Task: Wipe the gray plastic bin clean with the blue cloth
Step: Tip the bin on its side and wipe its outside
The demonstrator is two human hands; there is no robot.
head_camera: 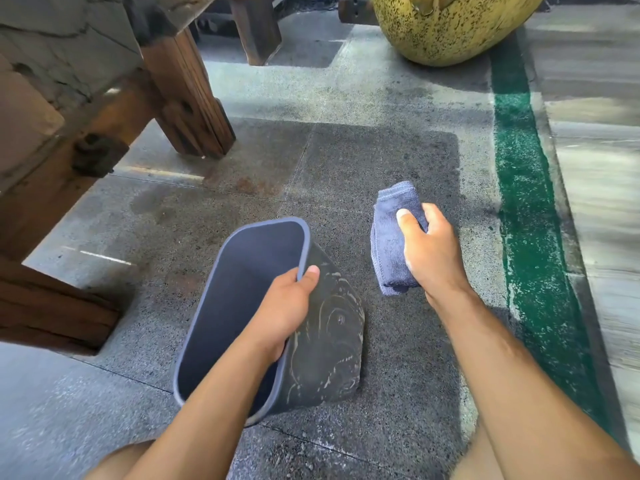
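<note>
The gray plastic bin [239,299] is tilted over the stone floor, its mouth facing up and to the left. Pale dried streaks cover its outer right wall. My left hand [287,310] grips the bin's right rim, fingers inside and thumb on the dirty outer wall. To the right of the bin, clear of it, my right hand [429,251] holds the folded blue cloth [391,237] above the floor.
Heavy wooden bench legs [187,95] stand at the upper left, with a low wooden beam [52,313] at the left edge. A large speckled yellow pot [450,26] sits at the top right. A green painted strip [530,220] runs down the floor on the right.
</note>
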